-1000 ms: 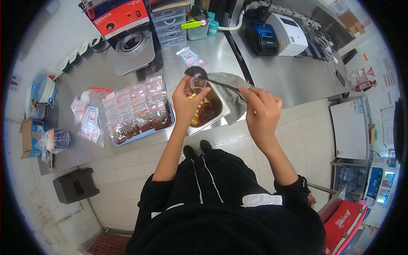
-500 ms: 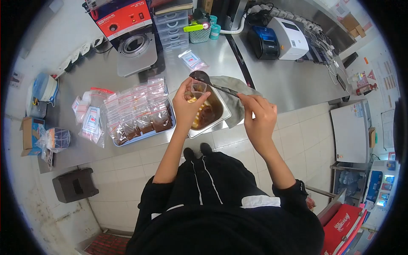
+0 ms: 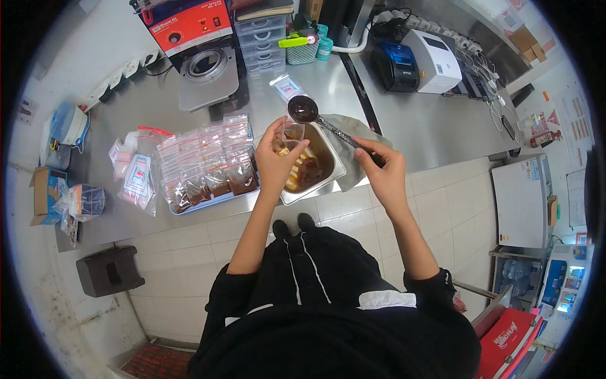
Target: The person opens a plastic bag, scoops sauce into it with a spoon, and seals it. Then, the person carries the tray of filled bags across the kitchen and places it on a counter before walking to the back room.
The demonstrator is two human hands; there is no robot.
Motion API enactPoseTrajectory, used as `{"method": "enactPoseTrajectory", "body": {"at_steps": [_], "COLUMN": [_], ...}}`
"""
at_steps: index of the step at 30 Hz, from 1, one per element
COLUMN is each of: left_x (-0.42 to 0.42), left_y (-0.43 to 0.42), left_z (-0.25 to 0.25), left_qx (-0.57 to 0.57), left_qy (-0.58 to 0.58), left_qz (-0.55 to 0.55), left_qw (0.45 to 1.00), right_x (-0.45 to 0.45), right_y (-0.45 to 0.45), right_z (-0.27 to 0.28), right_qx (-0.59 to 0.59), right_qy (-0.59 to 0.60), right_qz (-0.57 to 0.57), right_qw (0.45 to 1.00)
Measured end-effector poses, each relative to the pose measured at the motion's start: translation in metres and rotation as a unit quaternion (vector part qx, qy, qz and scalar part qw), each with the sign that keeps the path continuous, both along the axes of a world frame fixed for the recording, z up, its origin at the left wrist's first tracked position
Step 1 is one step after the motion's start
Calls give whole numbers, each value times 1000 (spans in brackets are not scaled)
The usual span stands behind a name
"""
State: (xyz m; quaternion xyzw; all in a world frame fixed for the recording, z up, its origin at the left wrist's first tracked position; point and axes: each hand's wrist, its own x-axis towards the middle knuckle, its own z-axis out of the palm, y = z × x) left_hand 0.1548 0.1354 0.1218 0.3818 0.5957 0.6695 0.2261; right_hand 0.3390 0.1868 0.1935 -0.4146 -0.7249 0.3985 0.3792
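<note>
My left hand [image 3: 276, 161] is closed around a small clear plastic cup-like vessel [image 3: 292, 132], holding it above a metal pan [image 3: 338, 169]. Whether this is a stiff cup or a bag held wide, I cannot tell. Brown liquid and pale yellowish pieces [image 3: 308, 174] show inside the pan. In my right hand [image 3: 386, 174] is the dark handle of a ladle [image 3: 304, 110], gripped near its end. Its bowl, with dark brown liquid in it, is just beyond the vessel's rim and faces up.
Left of the pan, a blue tray [image 3: 218, 201] holds several zip bags of brown sauce [image 3: 240, 177]. A grey cloth [image 3: 353, 167] lies right of the pan. A labelled packet [image 3: 285, 87] lies behind it. A cup sealer [image 3: 205, 69], drawers [image 3: 262, 47] and printers [image 3: 432, 60] stand farther back.
The ladle's bowl has turned from tilted over the vessel's rim to facing up, its dark contents now showing. My right hand has changed its hold on the handle; my left hand stays nearly in place.
</note>
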Motion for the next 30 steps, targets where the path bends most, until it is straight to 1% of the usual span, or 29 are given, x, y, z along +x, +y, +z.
{"method": "enactPoseTrajectory", "body": {"at_steps": [1, 2, 4, 7, 10, 13, 17, 19, 26, 28, 30], "left_x": [-1, -2, -3, -3, -2, -1, -2, -1, 3, 1, -1], "left_y": [0, -1, 0, 1, 0, 0, 0, 0, -2, -2, -2], "left_z": [-1, -1, -4, -7, -4, -3, -6, -5, 3, -1, -3], "left_qx": [0, -10, -19, -9, -24, -25, -31, -28, -9, -13, -15], "left_qy": [0, 10, 19, 30, 56, 54, 57, 55, 50, 55, 31], "left_qz": [2, 7, 14, 35, 47, 43, 46, 45, 49, 49, 45], "left_qw": [1000, 1000, 1000, 999, 997, 997, 997, 997, 998, 997, 998], "right_x": [0, 1, 3, 2, -2, -1, -1, 1, 1, 1, 2], "right_y": [1, 2, 4, 4, 2, 2, 1, 2, -1, -2, 1], "right_z": [0, -1, -4, -2, 1, 4, 5, 3, 5, 9, 3], "right_qx": [-28, -27, -87, -99, -97, -99, -98, -85, -85, -108, -113], "right_qy": [0, 0, -5, 1, 36, 21, 31, -4, 14, 16, 15], "right_qz": [5, 6, 19, 25, 33, 36, 32, 34, 41, 41, 28], "right_qw": [1000, 1000, 996, 995, 994, 994, 994, 996, 995, 993, 993]}}
